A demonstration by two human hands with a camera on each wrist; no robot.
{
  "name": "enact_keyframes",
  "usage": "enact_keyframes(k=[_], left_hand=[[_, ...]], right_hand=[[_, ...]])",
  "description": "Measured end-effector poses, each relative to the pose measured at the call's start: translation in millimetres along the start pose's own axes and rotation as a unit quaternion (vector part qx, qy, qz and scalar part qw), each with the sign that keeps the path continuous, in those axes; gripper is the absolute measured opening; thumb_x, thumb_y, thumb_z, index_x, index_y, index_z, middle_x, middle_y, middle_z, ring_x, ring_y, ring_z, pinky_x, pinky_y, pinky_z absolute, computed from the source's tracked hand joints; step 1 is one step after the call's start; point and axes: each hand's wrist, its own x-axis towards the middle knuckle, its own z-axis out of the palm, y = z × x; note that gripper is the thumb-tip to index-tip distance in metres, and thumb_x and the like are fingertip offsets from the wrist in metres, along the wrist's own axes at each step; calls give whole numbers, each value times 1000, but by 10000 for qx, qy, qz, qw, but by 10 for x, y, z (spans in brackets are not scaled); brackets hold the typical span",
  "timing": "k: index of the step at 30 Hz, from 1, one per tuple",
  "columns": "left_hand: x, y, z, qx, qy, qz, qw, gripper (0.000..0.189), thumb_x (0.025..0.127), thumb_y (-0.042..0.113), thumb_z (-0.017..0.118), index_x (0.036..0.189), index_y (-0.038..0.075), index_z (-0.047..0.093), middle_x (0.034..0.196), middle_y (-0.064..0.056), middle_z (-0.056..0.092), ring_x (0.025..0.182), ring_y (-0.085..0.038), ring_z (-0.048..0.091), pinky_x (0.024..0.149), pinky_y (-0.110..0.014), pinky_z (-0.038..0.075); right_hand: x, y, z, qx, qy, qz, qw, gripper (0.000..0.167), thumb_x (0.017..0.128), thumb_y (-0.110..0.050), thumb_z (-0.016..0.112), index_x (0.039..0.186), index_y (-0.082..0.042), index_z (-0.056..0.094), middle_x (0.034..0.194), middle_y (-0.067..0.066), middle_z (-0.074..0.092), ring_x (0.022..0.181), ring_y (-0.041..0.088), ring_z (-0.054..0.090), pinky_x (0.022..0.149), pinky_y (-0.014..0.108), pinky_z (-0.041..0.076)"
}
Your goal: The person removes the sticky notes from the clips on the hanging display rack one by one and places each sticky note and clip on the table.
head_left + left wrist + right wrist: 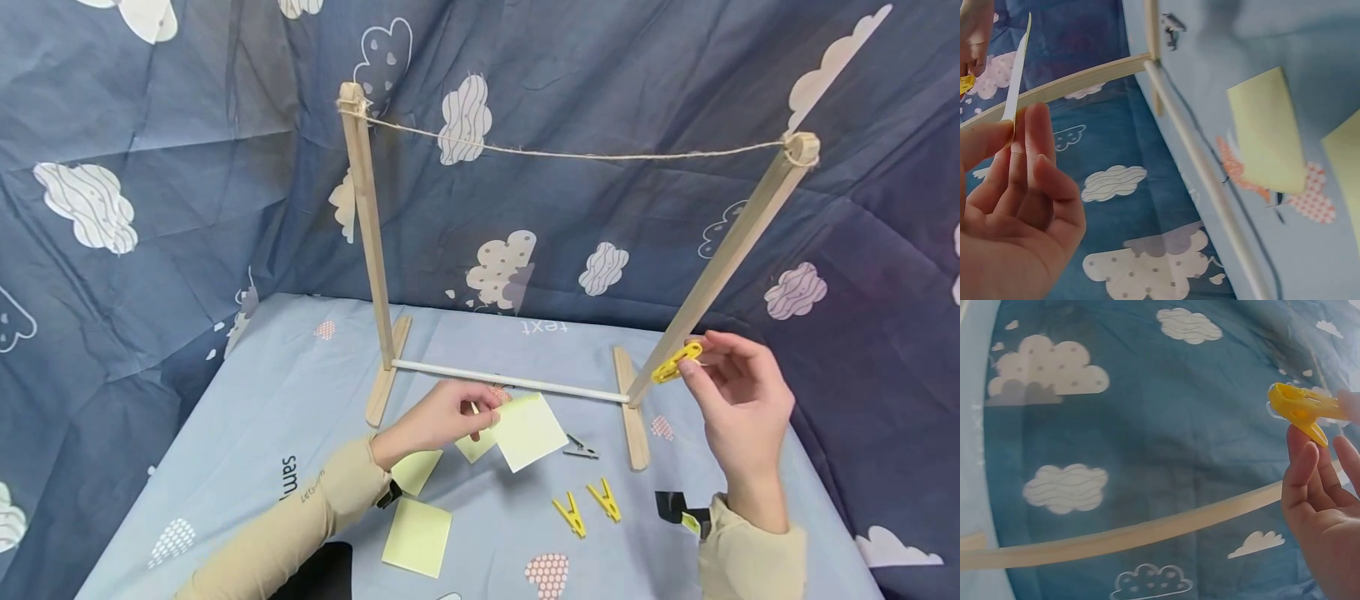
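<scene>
Between thumb and fingertips, my left hand [442,417] pinches a pale yellow sticky note [531,435] by its edge, above the table. The left wrist view shows this held note [1016,81] nearly edge-on. My right hand [746,400], raised beside the frame's right post, grips a yellow clothespin [677,362] by its handle end. In the right wrist view the clothespin [1300,409] sits between thumb and fingers. Three more sticky notes lie on the table, one note [417,537] near the front, another note [416,472] partly under my left forearm.
Two yellow clothespins [570,514] and a metal clip [581,450] lie mid-table. Behind stands a wooden frame with a left post [366,225], a right post [720,267], a white bottom rod [510,381] and a string [555,154] tied across the top. Patterned cloth hangs behind.
</scene>
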Motion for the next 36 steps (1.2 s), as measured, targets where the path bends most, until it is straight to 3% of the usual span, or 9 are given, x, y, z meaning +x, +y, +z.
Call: enact_keyframes(k=[6, 13, 17, 23, 27, 33, 36], left_hand=[[-39, -123, 105, 407, -276, -63, 9988, 10, 89, 6, 63, 96, 6, 70, 77, -7, 68, 55, -24, 63, 53, -22, 49], [-82, -214, 201, 1341, -653, -13, 9888, 8, 88, 9, 65, 93, 11, 72, 76, 5, 67, 54, 0, 52, 59, -17, 45], [-105, -255, 256, 1669, -898, -95, 9818, 6, 88, 12, 66, 91, 12, 72, 76, 8, 66, 60, 1, 49, 60, -16, 42], [-123, -327, 343, 1838, -1162, -186, 9759, 5, 89, 15, 66, 87, 14, 71, 73, 11, 64, 61, 3, 48, 61, -15, 42], [-139, -343, 393, 1925, -1297, -221, 9724, 6, 88, 15, 68, 82, 14, 70, 70, 11, 64, 60, 5, 48, 60, -13, 42], [-183, -365, 462, 2060, -1381, -220, 9685, 7, 86, 13, 69, 79, 15, 69, 65, 12, 61, 57, 6, 48, 60, -12, 42], [-208, -387, 492, 2151, -1393, -186, 9664, 8, 85, 13, 70, 78, 15, 68, 63, 13, 60, 56, 6, 47, 60, -12, 42]], right_hand=[[-171, 106, -89, -956, -369, 157, 9946, 43, 73, 26, 63, 115, 20, 54, 105, 2, 65, 86, 8, 61, 77, 10, 50], [-410, 208, -200, -2129, -964, 841, 9687, 44, 74, 21, 68, 115, 11, 57, 101, -7, 63, 82, 2, 60, 73, 9, 48], [-589, 278, -265, -2495, -1365, 1095, 9524, 42, 77, 13, 71, 116, 4, 58, 100, -6, 62, 82, 1, 60, 72, 9, 48], [-850, 387, -366, -2750, -1559, 1612, 9349, 42, 78, 7, 75, 116, -1, 60, 98, -2, 64, 79, 1, 61, 68, 12, 50], [-1004, 441, -377, -3064, -1940, 1895, 9125, 39, 78, 0, 77, 113, -5, 60, 93, 0, 64, 76, 0, 60, 66, 15, 51], [-1231, 502, -329, -3478, -2485, 1922, 8834, 41, 71, -4, 83, 107, -6, 64, 83, -3, 61, 67, -3, 55, 60, 20, 51], [-1331, 517, -293, -3456, -2804, 2374, 8634, 43, 69, -4, 83, 107, -5, 64, 81, -3, 59, 63, -3, 51, 58, 20, 49]])
